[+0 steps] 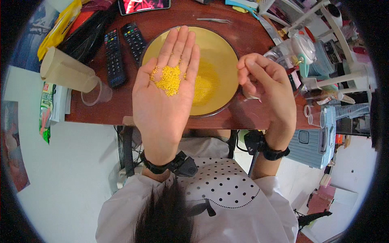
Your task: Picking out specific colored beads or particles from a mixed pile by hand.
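Note:
My left hand (164, 103) is palm up with its fingers stretched out, over the left part of a round yellow bowl with a dark rim (225, 45). A small heap of fine yellow grains (169, 80) lies on the palm, with a few grains along the fingers. More yellow grains (205, 83) cover the bottom of the bowl. To the right of the bowl my right hand (264, 79) is raised, its thumb and fingertips pinched together. Whether anything tiny is between those fingertips cannot be seen. Metal tweezers (213, 20) lie on the table behind the bowl.
Two black remote controls (114, 57) lie left of the bowl on the dark red table (246, 117). Nearby are a tall beige cup (67, 70) and a clear plastic cup (97, 91). A phone (144, 5) stands at the back; a white rack (334, 80) and a bottle (304, 47) are at right.

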Demonstrator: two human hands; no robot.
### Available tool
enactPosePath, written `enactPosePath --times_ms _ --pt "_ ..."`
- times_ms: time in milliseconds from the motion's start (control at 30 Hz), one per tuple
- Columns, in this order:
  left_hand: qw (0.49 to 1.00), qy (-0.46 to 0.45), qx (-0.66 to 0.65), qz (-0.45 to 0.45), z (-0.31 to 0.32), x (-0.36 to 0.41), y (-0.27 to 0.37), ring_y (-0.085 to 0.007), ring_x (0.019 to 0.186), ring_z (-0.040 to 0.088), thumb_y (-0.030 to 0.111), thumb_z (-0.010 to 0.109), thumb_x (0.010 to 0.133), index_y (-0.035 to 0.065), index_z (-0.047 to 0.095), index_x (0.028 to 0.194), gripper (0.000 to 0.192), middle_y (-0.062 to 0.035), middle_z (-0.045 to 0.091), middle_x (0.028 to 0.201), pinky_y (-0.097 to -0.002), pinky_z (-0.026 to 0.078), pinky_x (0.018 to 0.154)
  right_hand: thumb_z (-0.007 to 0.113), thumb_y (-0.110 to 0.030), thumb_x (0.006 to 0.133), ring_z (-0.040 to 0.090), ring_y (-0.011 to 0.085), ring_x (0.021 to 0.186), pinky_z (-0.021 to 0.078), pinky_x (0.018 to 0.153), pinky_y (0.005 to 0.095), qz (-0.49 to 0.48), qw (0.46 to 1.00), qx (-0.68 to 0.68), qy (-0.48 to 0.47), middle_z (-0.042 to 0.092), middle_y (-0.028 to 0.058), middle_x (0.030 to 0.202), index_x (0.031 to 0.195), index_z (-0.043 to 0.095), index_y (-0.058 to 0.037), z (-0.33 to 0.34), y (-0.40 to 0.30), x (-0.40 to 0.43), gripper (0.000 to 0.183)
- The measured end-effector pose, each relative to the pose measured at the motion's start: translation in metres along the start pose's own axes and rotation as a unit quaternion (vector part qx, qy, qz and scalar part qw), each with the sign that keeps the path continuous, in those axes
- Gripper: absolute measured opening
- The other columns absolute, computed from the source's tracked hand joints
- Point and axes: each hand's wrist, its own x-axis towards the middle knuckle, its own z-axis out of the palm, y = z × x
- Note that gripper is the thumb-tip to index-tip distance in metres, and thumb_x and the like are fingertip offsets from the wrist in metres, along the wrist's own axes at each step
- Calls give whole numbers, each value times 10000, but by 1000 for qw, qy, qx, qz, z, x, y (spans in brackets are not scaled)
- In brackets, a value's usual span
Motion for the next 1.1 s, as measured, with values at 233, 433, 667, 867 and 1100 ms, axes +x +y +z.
enactPosePath --times_ms 233,433,667,867,1100 --pt "997 11 1 -74 -6 6 -27 -302 1442 238 144 348 959 -116 234 1444 562 -226 259 1529 -410 211 1208 483 -230 1022 463 49 569 332 513 189 -4 989 -110 104 607 7 714 937 631 0 -37 -4 -31 287" --pt "994 25 20 -100 -9 9 -44 -305 1438 244 146 355 958 -116 245 1440 559 -229 262 1526 -405 215 1207 472 -231 1026 500 50 568 341 500 193 15 971 -192 143 593 7 658 876 635 -11 -52 -2 -43 312" --pt "993 20 1 -117 -13 10 -50 -303 1441 239 132 343 957 -109 243 1447 555 -226 253 1533 -412 225 1205 453 -273 1033 470 42 534 328 476 189 26 978 -162 129 592 2 643 858 635 -21 -64 6 -43 356" --pt "991 56 -26 -120 -7 11 -50 -293 1453 217 114 265 968 -57 251 1472 532 -172 274 1549 -440 168 1213 455 -313 1030 416 25 511 282 451 177 42 980 -142 135 550 -11 633 824 607 -49 -59 7 -42 368" --pt "991 52 -28 -118 -9 11 -50 -296 1452 219 121 247 976 -61 254 1468 525 -181 280 1544 -437 157 1215 455 -332 1026 405 29 494 266 444 195 60 979 -143 131 535 -4 591 808 608 -57 -60 6 -40 383"
